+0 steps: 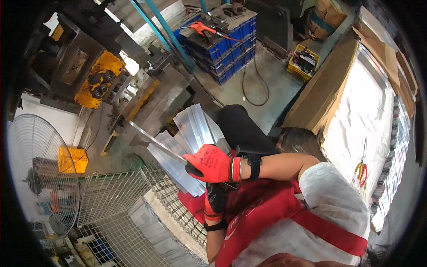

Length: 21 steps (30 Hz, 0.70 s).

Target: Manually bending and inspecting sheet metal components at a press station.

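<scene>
My right hand (210, 163), in a red glove with dark fingertips, is closed around the near end of a long thin metal strip (153, 139). The strip slants away to the left, its far end by the press machine (133, 95). My left hand (215, 201), in a red and black glove, is just below the right one, close to my red apron. Its fingers are mostly hidden, and I cannot tell whether it holds anything. Beyond and beneath my right hand lie several flat silvery metal profiles (194, 127), some under the strip.
A wire mesh basket (111, 198) with a pale lining stands at lower left, near a caged fan (42, 173). Blue crates (227, 60) carry an orange air gun (202, 28) with a trailing hose. At right, an open cardboard box (322, 95) borders a white-covered surface holding scissors (362, 171).
</scene>
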Each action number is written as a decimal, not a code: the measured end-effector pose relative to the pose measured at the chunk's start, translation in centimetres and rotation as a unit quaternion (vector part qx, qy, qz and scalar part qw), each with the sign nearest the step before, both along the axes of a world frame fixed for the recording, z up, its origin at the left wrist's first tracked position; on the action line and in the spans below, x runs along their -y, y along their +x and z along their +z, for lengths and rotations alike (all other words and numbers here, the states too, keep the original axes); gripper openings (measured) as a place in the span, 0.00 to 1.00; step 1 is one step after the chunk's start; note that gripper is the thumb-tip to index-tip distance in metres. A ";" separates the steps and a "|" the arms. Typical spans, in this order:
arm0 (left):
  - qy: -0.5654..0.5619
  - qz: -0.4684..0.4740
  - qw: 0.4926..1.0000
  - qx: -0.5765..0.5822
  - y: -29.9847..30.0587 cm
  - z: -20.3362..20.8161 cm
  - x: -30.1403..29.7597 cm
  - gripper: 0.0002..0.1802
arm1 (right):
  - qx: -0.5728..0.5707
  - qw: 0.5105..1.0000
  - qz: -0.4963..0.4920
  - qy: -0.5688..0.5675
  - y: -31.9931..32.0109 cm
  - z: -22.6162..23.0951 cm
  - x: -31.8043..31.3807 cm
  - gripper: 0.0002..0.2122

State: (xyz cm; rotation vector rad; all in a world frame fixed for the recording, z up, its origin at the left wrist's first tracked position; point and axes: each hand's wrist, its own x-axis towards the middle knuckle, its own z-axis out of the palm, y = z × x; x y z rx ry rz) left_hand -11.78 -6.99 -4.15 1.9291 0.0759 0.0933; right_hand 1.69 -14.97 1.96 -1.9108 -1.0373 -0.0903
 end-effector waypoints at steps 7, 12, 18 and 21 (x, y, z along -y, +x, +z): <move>0.018 0.010 1.000 0.020 0.1 -0.3 -3.2 0.25 | -0.491 0.867 -0.018 0.090 3.4 2.1 -0.4 0.18; -0.178 0.016 0.982 0.065 4.2 3.4 -2.7 0.18 | -0.533 0.810 0.078 0.232 8.5 -3.3 -3.7 0.09; -0.162 0.073 0.975 0.132 8.4 7.0 -4.2 0.14 | -0.458 0.830 0.173 0.266 12.0 -2.7 -7.2 0.12; -0.146 0.113 0.968 0.168 9.7 6.6 -4.7 0.16 | -0.387 0.879 0.163 0.226 13.4 -3.0 -8.4 0.12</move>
